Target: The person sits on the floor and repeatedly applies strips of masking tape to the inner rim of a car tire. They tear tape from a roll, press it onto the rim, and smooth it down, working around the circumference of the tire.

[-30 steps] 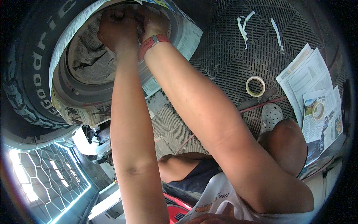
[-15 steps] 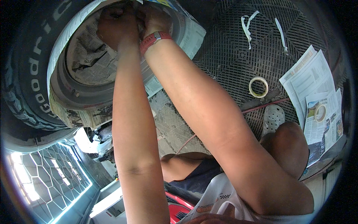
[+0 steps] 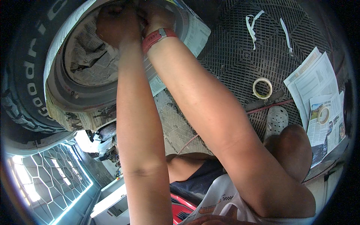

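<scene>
Both my hands are at the upper part of a wheel rim (image 3: pixel 88 98), deep in shade. My left hand (image 3: pixel 117 25) is closed, its fingers curled, and what they hold, if anything, is hidden. Close beside it, my right hand (image 3: pixel 159 17) has its fingers hidden, and a red-banded watch (image 3: pixel 159 36) circles that wrist. Newspaper sheets (image 3: pixel 84 119) stand around the rim, between it and the black tyre (image 3: pixel 23 80). Crumpled newspaper (image 3: pixel 84 56) fills the rim's middle. Another newspaper flap (image 3: pixel 198 37) sticks out on the right side.
On the dark grid floor mat (image 3: pixel 228 56) lie a tape roll (image 3: pixel 262 88), white strips (image 3: pixel 253 30) and a reddish hose (image 3: pixel 270 105). Newspapers (image 3: pixel 313 82) with a second tape roll (image 3: pixel 323 114) on top lie at the right. My pale clog (image 3: pixel 277 119) and bent knee are nearby.
The whole view has shifted slightly, with the floor things a little lower and further right. My hands remain close together at the top of the rim.
</scene>
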